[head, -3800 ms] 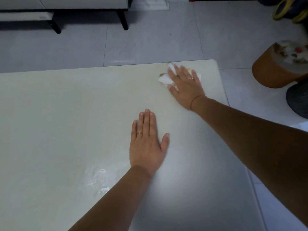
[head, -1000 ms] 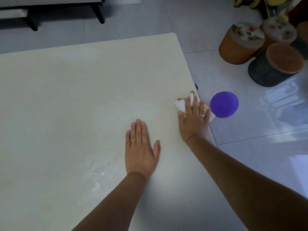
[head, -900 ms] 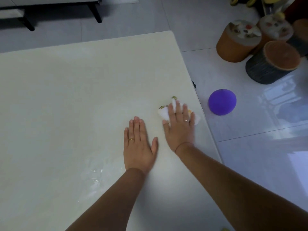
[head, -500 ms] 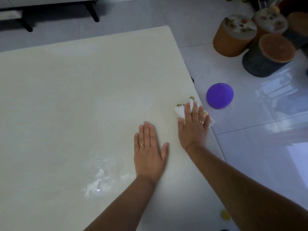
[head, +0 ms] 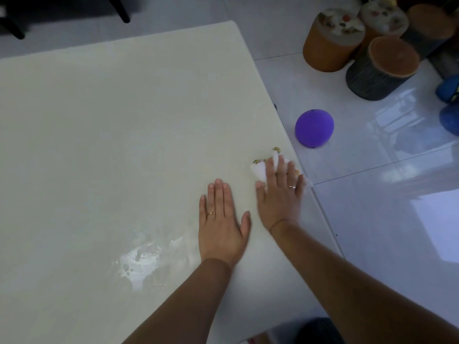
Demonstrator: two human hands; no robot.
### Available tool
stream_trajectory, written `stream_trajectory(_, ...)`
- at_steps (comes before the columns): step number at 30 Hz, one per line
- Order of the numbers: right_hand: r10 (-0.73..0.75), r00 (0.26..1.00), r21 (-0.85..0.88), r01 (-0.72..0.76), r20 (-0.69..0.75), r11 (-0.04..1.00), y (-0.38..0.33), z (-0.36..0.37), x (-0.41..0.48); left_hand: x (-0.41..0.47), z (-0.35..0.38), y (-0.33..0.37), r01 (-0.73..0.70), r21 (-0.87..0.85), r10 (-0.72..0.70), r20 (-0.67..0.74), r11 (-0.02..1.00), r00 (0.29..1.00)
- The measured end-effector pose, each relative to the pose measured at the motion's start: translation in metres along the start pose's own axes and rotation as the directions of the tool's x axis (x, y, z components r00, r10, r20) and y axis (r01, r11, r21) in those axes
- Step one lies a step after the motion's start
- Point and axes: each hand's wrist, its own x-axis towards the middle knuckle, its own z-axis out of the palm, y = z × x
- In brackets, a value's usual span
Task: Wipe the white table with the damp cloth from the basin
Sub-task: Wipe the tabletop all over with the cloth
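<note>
Since a second ago right hand (head: 279, 197) slid left then back out to the right table edge; left hand (head: 221, 224) barely shifted. White table (head: 111, 132) fills the frame's left and centre, wide bare surface up and left, wet smear (head: 139, 261) lower centre. Left hand lies flat, fingers spread, holding nothing. Right hand presses flat on the damp cloth (head: 260, 170), mid-right, touching the edge. Purple ball (head: 314, 127) on the floor beyond.
</note>
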Motion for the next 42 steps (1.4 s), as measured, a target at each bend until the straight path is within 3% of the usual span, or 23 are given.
stream_trajectory(2, -0.168, 0.985, -0.069, 0.17, 0.029, 0.983, -0.003, 0.004, -0.018, 0.0, 0.0, 0.0, -0.001, -0.003, 0.001, 0.001, 1.0, 1.0)
stream_trajectory(4, -0.37, 0.926, -0.104, 0.376, 0.072, 0.921, 0.015, 0.0, -0.023, -0.001, -0.001, 0.0, 0.001, -0.008, -0.001, 0.0, 1.0, 1.0)
stream_trajectory(6, -0.459, 0.884, -0.135, 0.467, 0.085, 0.874, 0.041, -0.006, -0.018, -0.001, -0.001, 0.001, 0.003, -0.008, -0.003, -0.003, 1.0, 1.0)
stream_trajectory(8, -0.361, 0.93, -0.109, 0.367, 0.068, 0.924, 0.064, -0.011, -0.013, -0.001, -0.001, 0.001, 0.009, -0.009, -0.009, -0.001, 1.0, 1.0)
stream_trajectory(10, -0.165, 0.986, -0.04, 0.166, 0.036, 0.985, 0.067, -0.01, -0.017, -0.002, 0.0, 0.001, 0.014, -0.005, -0.014, -0.01, 1.0, 1.0)
stream_trajectory(13, -0.006, 1.0, -0.024, 0.006, 0.005, 1.0, 0.044, 0.0, -0.042, -0.002, -0.001, 0.003, 0.028, 0.017, -0.028, -0.01, 0.999, 1.0)
stream_trajectory(16, -0.212, 0.976, -0.079, 0.216, 0.06, 0.973, 0.039, 0.004, -0.073, -0.001, -0.002, 0.005, 0.033, 0.052, -0.034, 0.006, 0.998, 0.999)
stream_trajectory(18, -0.403, 0.909, -0.109, 0.414, 0.108, 0.904, 0.058, -0.002, -0.078, -0.003, -0.004, 0.004, 0.052, 0.062, -0.053, 0.013, 0.997, 0.999)
stream_trajectory(20, -0.464, 0.877, -0.13, 0.478, 0.129, 0.868, 0.081, -0.007, -0.075, -0.011, -0.007, 0.005, 0.079, 0.037, -0.079, -0.003, 0.996, 0.997)
stream_trajectory(24, -0.154, 0.984, -0.062, 0.16, 0.094, 0.985, 0.09, -0.007, -0.085, -0.049, -0.008, 0.013, 0.032, -0.015, -0.033, -0.04, 0.999, 0.999)
stream_trajectory(26, -0.04, 0.996, -0.062, 0.045, 0.083, 0.997, 0.076, -0.001, -0.102, -0.073, -0.004, 0.019, 0.009, -0.041, -0.01, -0.025, 0.999, 1.0)
stream_trajectory(29, -0.158, 0.983, -0.112, 0.168, 0.097, 0.979, 0.067, 0.004, -0.129, -0.102, 0.006, 0.026, 0.003, -0.017, -0.003, 0.015, 1.0, 1.0)
stream_trajectory(32, -0.412, 0.902, -0.164, 0.43, 0.131, 0.888, 0.091, -0.002, -0.135, -0.11, 0.012, 0.027, 0.024, -0.001, -0.024, 0.024, 1.0, 0.999)
stream_trajectory(34, -0.489, 0.859, -0.192, 0.511, 0.154, 0.838, 0.115, -0.007, -0.131, -0.109, 0.013, 0.028, 0.024, 0.002, -0.024, 0.029, 1.0, 0.999)
stream_trajectory(39, -0.153, 0.985, -0.032, 0.155, 0.078, 0.987, 0.131, -0.011, -0.15, -0.11, 0.014, 0.029, 0.033, 0.018, -0.033, 0.037, 0.999, 0.999)
stream_trajectory(42, -0.159, 0.986, -0.037, 0.161, 0.057, 0.986, 0.113, -0.003, -0.18, -0.111, 0.013, 0.03, 0.039, 0.03, -0.04, 0.043, 0.999, 0.998)
